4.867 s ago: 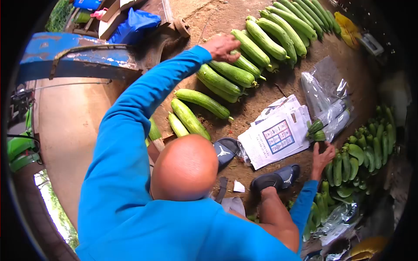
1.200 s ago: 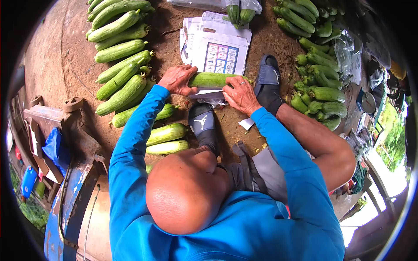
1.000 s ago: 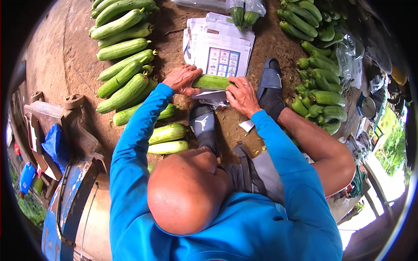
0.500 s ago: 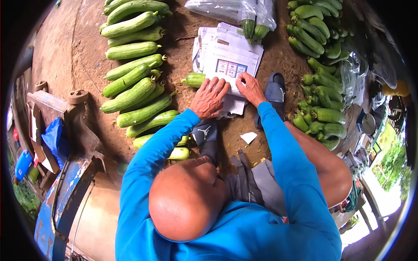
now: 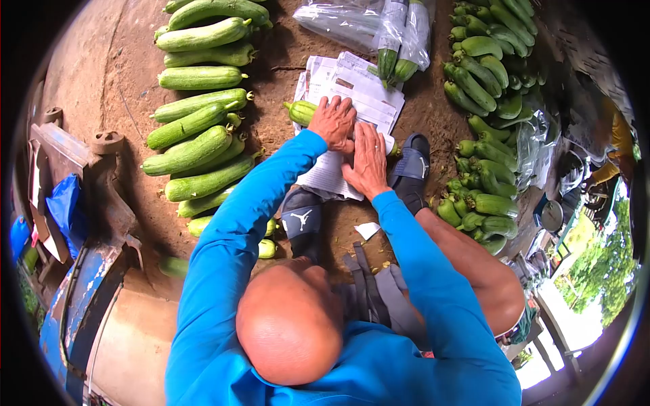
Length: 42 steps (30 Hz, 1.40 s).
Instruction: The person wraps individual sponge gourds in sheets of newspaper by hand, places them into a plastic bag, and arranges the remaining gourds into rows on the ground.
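Observation:
A green luffa gourd [image 5: 299,111] lies crosswise on a stack of printed newspaper sheets [image 5: 369,91], its middle rolled in paper. One bare end shows at the left; a little green shows at the far end by the right slipper. My left hand [image 5: 333,125] is curled over the roll near the bare end, its fingertips on the far side. My right hand [image 5: 368,159] rests on the roll beside it, fingers stretched out and close together. The hands nearly touch at the thumbs. The underside of the roll is hidden.
A row of luffas [image 5: 196,125] lies on the ground at left. More luffas [image 5: 491,162] are piled at right. Two bagged luffas [image 5: 405,64] and plastic bags [image 5: 338,24] lie beyond the paper. Slippers [image 5: 302,220] flank the stack; a paper scrap [image 5: 367,231] lies between them.
The luffa has been rolled away from me into the paper. My right hand has come left and flattened onto the roll, close to my left hand. The camera view has shifted slightly.

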{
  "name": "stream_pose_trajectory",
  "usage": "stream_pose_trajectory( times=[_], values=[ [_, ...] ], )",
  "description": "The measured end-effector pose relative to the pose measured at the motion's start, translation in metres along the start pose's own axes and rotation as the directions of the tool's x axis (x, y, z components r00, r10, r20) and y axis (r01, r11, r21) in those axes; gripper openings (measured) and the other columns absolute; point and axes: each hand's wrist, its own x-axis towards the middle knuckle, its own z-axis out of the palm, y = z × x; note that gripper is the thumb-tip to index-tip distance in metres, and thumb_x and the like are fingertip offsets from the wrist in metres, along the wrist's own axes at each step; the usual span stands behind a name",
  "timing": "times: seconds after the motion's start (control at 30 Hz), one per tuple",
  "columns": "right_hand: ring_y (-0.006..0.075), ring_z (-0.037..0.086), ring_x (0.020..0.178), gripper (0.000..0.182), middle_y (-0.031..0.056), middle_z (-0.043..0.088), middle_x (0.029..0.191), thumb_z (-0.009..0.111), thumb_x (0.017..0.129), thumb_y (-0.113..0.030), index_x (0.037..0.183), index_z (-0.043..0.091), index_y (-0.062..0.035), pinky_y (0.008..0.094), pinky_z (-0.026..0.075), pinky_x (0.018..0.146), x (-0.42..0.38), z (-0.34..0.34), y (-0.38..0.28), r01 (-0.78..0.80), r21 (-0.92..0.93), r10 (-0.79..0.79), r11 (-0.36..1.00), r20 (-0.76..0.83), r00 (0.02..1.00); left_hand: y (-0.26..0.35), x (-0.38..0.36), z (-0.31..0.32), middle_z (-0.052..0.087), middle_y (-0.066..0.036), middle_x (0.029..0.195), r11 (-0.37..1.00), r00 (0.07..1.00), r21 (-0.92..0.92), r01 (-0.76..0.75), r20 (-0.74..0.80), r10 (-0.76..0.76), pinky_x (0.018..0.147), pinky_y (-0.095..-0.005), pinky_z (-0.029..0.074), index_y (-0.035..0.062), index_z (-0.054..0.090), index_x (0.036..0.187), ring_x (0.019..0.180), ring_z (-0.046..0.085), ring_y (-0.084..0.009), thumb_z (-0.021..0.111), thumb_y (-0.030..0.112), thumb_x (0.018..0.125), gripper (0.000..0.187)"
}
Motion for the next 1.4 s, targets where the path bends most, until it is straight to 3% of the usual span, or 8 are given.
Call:
stream_pose_trajectory(
  times=[0.33, 0.63, 0.7, 0.8, 0.9, 1.1, 1.2, 1.4],
  values=[
    [0.0411, 0.038, 0.130, 0.086, 0.0170, 0.042, 0.138, 0.085, 0.069, -0.043, 0.136, 0.045, -0.0072, 0.0570, 0.036, 0.104, 0.074, 0.002, 0.050, 0.042, -0.182, -0.054, 0.982, -0.064, 0.996, 0.007, -0.061, -0.027, 0.051, -0.017, 0.133, 0.963, 0.931, -0.266, -0.038, -0.359, -0.062, 0.107, -0.0498, 0.037, 0.0082, 0.051, 0.136, 0.126, 0.047, -0.0391, 0.069, 0.019, 0.073, 0.066],
    [0.0300, 0.067, 0.104, 0.068, 0.0170, 0.069, 0.114, 0.083, 0.074, -0.043, 0.123, 0.061, -0.0006, 0.0434, 0.052, 0.087, 0.125, -0.033, 0.071, -0.120, 0.091, 0.032, 0.989, 0.654, 0.756, 0.002, -0.063, -0.037, 0.044, -0.011, 0.146, 1.000, 0.926, 0.027, -0.003, -0.377, 0.012, 0.113, -0.0532, 0.031, 0.0184, 0.043, 0.146, 0.135, 0.042, -0.0343, 0.075, 0.024, 0.068, 0.084],
    [0.0175, 0.072, 0.087, 0.057, 0.0105, 0.073, 0.108, 0.078, 0.084, -0.037, 0.124, 0.063, -0.0001, 0.0285, 0.057, 0.077, 0.118, -0.070, 0.043, -0.782, 0.404, -0.030, 0.475, 0.896, 0.444, 0.002, -0.067, -0.055, 0.043, -0.011, 0.148, 0.999, 0.942, -0.011, -0.032, -0.334, 0.027, 0.115, -0.0571, 0.027, 0.0211, 0.040, 0.150, 0.138, 0.041, -0.0339, 0.077, 0.028, 0.070, 0.089],
    [0.0215, 0.071, 0.086, 0.049, 0.0103, 0.071, 0.101, 0.070, 0.090, -0.039, 0.122, 0.063, -0.0012, 0.0356, 0.057, 0.078, 0.105, -0.100, 0.027, -0.944, 0.309, -0.054, 0.119, 0.951, 0.305, 0.000, -0.065, -0.077, 0.042, -0.013, 0.148, 0.996, 0.924, 0.008, -0.084, -0.373, 0.081, 0.117, -0.0587, 0.024, 0.0203, 0.037, 0.155, 0.139, 0.040, -0.0327, 0.077, 0.037, 0.072, 0.094],
    [0.0287, 0.059, 0.066, 0.068, 0.0119, 0.063, 0.083, 0.045, 0.094, -0.060, 0.120, 0.062, 0.0004, 0.0534, 0.052, 0.075, 0.095, -0.098, 0.017, -0.930, -0.122, -0.665, -0.347, 0.732, 0.151, -0.006, -0.061, -0.088, 0.045, -0.014, 0.146, 0.984, 0.931, -0.103, -0.148, -0.350, 0.103, 0.116, -0.0584, 0.026, 0.0142, 0.038, 0.154, 0.136, 0.043, -0.0320, 0.076, 0.036, 0.073, 0.092],
    [0.0226, 0.067, 0.077, 0.060, 0.0126, 0.070, 0.092, 0.039, 0.103, -0.055, 0.112, 0.064, -0.0009, 0.0418, 0.057, 0.074, 0.110, -0.102, 0.037, -0.876, 0.479, -0.453, 0.052, 0.793, 0.407, -0.016, -0.065, -0.082, 0.056, -0.025, 0.134, 0.851, 0.935, -0.479, -0.217, -0.353, 0.040, 0.106, -0.0472, 0.043, 0.0002, 0.041, 0.147, 0.121, 0.055, -0.0424, 0.070, 0.032, 0.076, 0.083],
    [0.0224, 0.065, 0.102, 0.030, 0.0128, 0.067, 0.110, 0.061, 0.094, -0.024, 0.116, 0.062, -0.0039, 0.0370, 0.056, 0.085, 0.165, -0.095, 0.082, -0.116, 0.699, -0.309, 0.706, 0.452, 0.837, -0.013, -0.080, -0.082, 0.054, -0.030, 0.138, 0.687, 0.957, -0.726, -0.010, -0.206, -0.203, 0.107, -0.0483, 0.043, -0.0030, 0.035, 0.150, 0.126, 0.055, -0.0471, 0.064, 0.030, 0.085, 0.079],
    [0.0388, 0.048, 0.117, 0.040, 0.0182, 0.048, 0.122, 0.070, 0.080, -0.031, 0.112, 0.061, -0.0087, 0.0562, 0.044, 0.099, 0.257, -0.102, 0.094, 0.299, -0.191, -0.337, 0.935, -0.215, 0.916, -0.019, -0.077, -0.057, 0.050, -0.031, 0.144, 0.588, 0.928, -0.768, 0.254, 0.022, -0.371, 0.109, -0.0480, 0.041, -0.0005, 0.030, 0.154, 0.131, 0.052, -0.0462, 0.061, 0.032, 0.093, 0.075]
  ],
)
